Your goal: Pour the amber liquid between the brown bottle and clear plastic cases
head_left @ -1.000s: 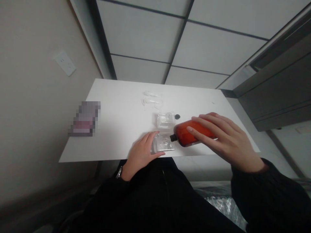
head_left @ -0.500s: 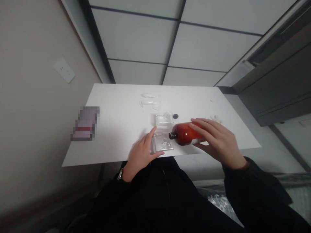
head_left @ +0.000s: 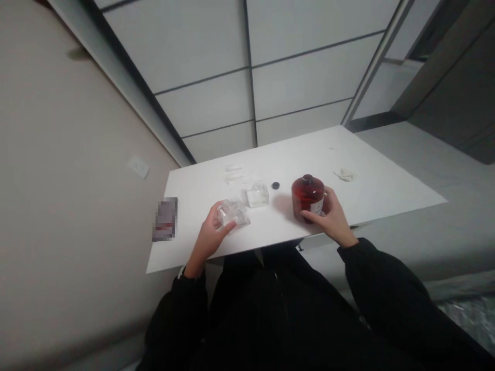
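Step in hand, by judgement: standing the dark red translucent plastic bottle (head_left: pixel 307 198) upright on the white table (head_left: pixel 379 190), near its front edge. Your right hand (head_left: pixel 330 221) wraps its near side, fingers closed round it, wrist low. Your left hand (head_left: pixel 211 237) pinches the clear plastic container (head_left: pixel 232 214), tilted, just above the front edge. The small black round cap (head_left: pixel 275 185) lies apart; any next move calls for a steady, vertical bottle.

Both arms in black long sleeves, plain, matte, loose. Left sleeve (head_left: pixel 174 309) ends at wrist; pale sliver (head_left: pixel 181 270) at cuff, too small to tell. Right sleeve (head_left: pixel 386 288) creased, wide. Black clothing (head_left: pixel 270 319) over lap. Left grip (head_left: pixel 211 234), right grip (head_left: pixel 330 219) bare.
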Demonstrator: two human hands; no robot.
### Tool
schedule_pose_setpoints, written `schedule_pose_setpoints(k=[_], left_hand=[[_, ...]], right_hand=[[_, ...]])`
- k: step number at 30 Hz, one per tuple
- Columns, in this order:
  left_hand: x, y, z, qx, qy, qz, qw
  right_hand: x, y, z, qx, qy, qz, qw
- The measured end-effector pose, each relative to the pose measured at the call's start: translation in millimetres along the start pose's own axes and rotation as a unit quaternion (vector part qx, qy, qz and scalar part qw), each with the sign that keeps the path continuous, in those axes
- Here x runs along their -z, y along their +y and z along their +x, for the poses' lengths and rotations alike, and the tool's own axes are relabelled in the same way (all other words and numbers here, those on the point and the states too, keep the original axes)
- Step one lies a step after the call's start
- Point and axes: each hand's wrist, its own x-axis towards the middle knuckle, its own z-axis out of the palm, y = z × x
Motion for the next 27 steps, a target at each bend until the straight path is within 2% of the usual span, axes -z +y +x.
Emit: schedule_pose_setpoints(k=[4, 8, 13, 16, 27], left_hand=[[22.4, 14, 15, 0.006, 0.000, -0.002, 1.000], [31.3, 19, 36, -0.030, 0.001, 0.021, 0.999], [20.1, 6, 66, -0.045, -0.033, 0.050, 0.997], [10.9, -3, 77, -0.042, -0.058, 0.059, 0.996], [6.3, -8, 82, -0.055, -0.100, 0.070, 0.991]], right_hand=[[2, 2, -1, -0.016, -0.007, 0.048, 0.999], [6, 7, -3, -0.021, -0.019, 0.053, 0.998], [6, 15, -2, 0.006, -0.020, 0.050, 0.999], [7, 16, -1, 0.019, -0.016, 0.047, 0.999], [8, 17, 0, 0.027, -0.023, 0.008, 0.999]])
